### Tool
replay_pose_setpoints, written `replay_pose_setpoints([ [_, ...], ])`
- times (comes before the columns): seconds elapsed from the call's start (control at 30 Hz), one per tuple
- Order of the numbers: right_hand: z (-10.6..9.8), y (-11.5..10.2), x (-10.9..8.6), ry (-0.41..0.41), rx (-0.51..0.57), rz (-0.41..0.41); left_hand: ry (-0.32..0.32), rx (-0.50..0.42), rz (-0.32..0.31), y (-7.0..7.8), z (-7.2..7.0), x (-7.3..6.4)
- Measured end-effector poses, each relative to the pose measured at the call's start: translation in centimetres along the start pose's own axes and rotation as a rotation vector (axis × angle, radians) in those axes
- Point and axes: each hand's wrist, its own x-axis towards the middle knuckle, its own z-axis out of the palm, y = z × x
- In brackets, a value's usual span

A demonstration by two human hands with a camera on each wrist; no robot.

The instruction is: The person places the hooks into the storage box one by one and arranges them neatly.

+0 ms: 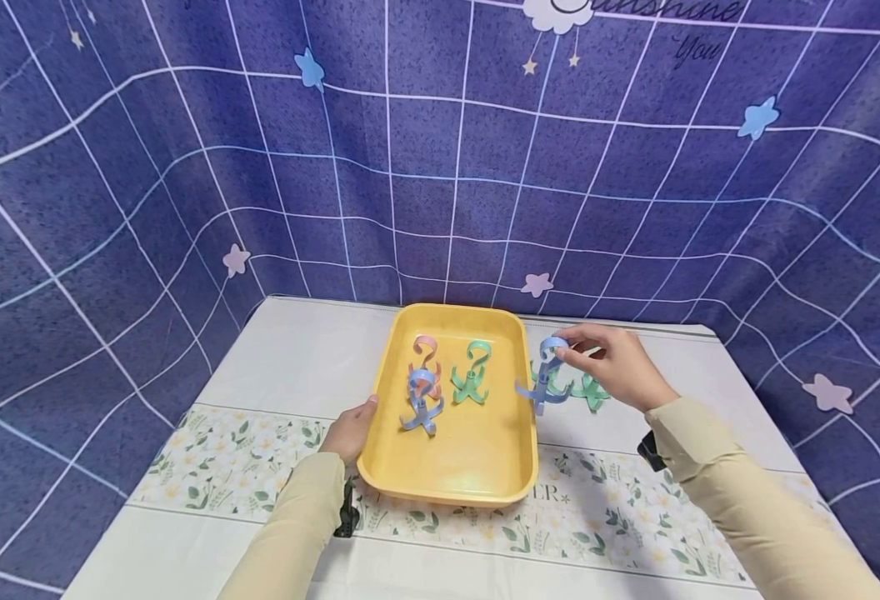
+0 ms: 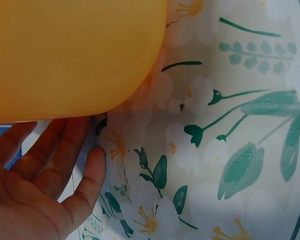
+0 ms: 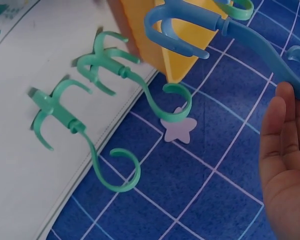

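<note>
My right hand (image 1: 616,362) pinches a blue pronged hook (image 1: 542,388) by its curved upper end, holding it over the tray's right rim. The right wrist view shows the same blue hook (image 3: 195,14) at the fingertips. My left hand (image 1: 350,429) touches the left side of the yellow tray (image 1: 470,458), its fingers fairly straight against the outer wall in the left wrist view. Inside the tray stand a pink hook (image 1: 426,343), a green hook (image 1: 470,386) and another blue hook (image 1: 422,413), which partly covers the pink one.
Two green hooks, one nearer (image 3: 64,118) and one closer to the tray (image 3: 108,63), stand on the table right of it. A white tablecloth (image 1: 297,350) with a floral band lies beneath. Behind hangs a blue gridded curtain (image 1: 440,200).
</note>
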Motion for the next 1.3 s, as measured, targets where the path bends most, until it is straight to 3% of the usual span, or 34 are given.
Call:
replay_pose_setpoints([
  [1.3,6.3,-2.3,1.5,-0.114,0.167,-0.021,0.003,0.005,0.021,-0.5,0.1,0.0],
])
